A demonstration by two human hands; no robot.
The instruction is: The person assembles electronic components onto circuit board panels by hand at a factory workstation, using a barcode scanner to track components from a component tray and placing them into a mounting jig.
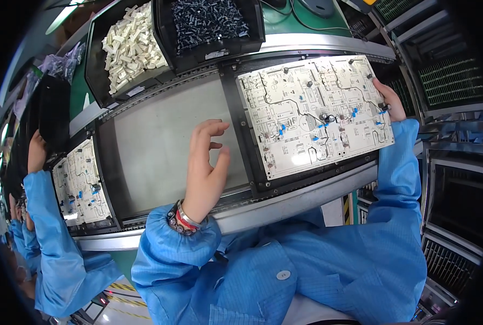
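Observation:
A white circuit board [301,149] carries blue, black and other small parts and lies on a dark frame on the rail line, to the right of the middle. At its right edge my right hand [391,102] grips the board, some of its fingers hidden. My left hand [206,168] hovers over the grey flat panel [160,146] left of the board. Its fingers are bent and apart from the thumb, with nothing between them. A bracelet and a red band circle the left wrist.
Two black bins stand beyond the line, one with white blocks [133,46], one with small dark parts [209,27]. At the left, a co-worker's hand [36,153] is near another circuit board [79,184]. Metal racks [453,81] stand at the right.

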